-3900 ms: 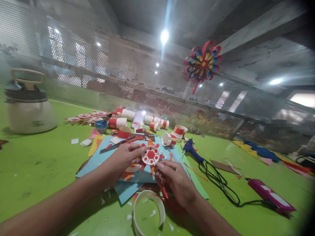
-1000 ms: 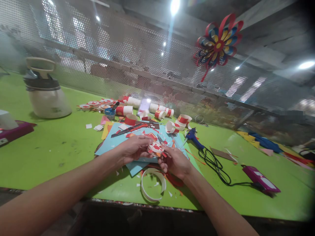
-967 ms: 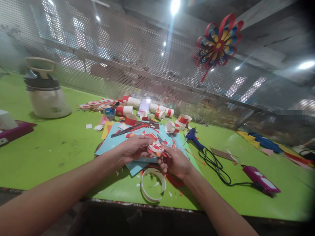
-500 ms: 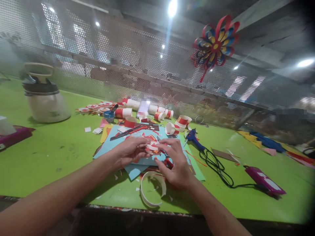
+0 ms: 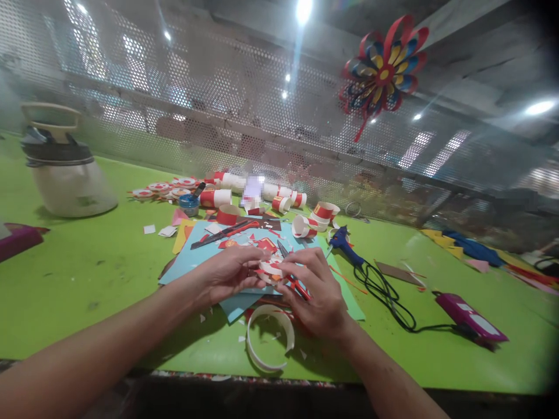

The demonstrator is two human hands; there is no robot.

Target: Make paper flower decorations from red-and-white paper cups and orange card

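A small red-and-white paper craft piece (image 5: 271,267), round with a bit of orange beneath, is held above the blue paper sheets (image 5: 183,265). My left hand (image 5: 233,267) grips its left side between thumb and fingers. From the right, my right hand (image 5: 317,288) closes on the piece with thumb and fingertips, hiding part of it. Scissors with red handles (image 5: 299,286) lie under my right hand, partly covered. Nearer the table edge stands a cut white paper ring (image 5: 271,337). Red paper scraps (image 5: 266,244) lie just beyond the piece.
On the green table (image 5: 109,326), a blue glue gun (image 5: 345,247) trails its black cord to a purple power strip (image 5: 471,317). Cut paper cups (image 5: 305,226) and several flower-like pieces (image 5: 159,187) lie behind. A large jug (image 5: 67,174) stands left; a paper pinwheel (image 5: 384,75) hangs above.
My right thumb and fingers have come together on the paper piece, where they were farther apart before. The view has shifted slightly, and the jug appears farther left.
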